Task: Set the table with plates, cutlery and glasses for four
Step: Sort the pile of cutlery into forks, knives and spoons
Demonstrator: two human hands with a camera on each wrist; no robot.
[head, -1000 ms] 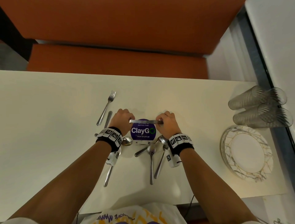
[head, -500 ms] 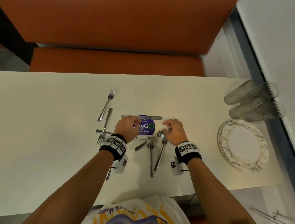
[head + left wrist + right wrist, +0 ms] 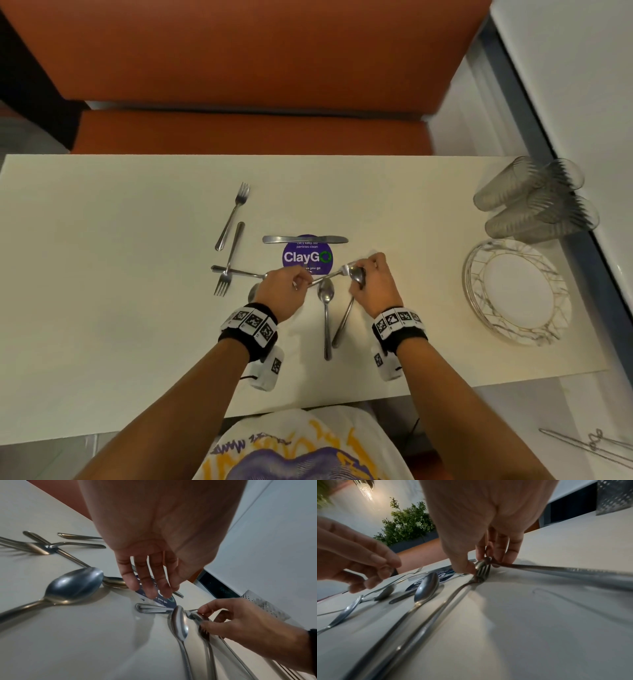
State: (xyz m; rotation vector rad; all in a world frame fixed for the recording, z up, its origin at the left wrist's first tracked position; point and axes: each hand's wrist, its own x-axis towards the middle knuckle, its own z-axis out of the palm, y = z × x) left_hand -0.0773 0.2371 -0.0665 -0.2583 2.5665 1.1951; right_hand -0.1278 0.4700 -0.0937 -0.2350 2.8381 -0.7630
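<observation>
My right hand point(image 3: 371, 275) pinches the head of a fork point(image 3: 482, 570) between thumb and fingers, low over the white table point(image 3: 102, 274); the fork's handle point(image 3: 342, 322) runs back toward me. My left hand point(image 3: 296, 286) hovers with relaxed fingers point(image 3: 150, 588) just above the handle end of another piece of cutlery point(image 3: 152, 609), which points at the right hand. A spoon point(image 3: 325, 294) lies between my hands. A knife point(image 3: 305, 239) rests across the far edge of a purple sticker point(image 3: 307, 257). What the long handle point(image 3: 565, 570) by the right hand belongs to is unclear.
Two forks point(image 3: 233, 216) and a crossed piece lie left of the sticker, and a spoon point(image 3: 73, 585) sits beside my left hand. A stack of plates point(image 3: 479, 274) and lying glasses point(image 3: 534, 202) are at the right end. An orange bench point(image 3: 239, 133) runs along the far side.
Both hands let go of the knife, which now lies at the sticker's far edge, and drew back toward me. The right hand took hold of the fork's head.
</observation>
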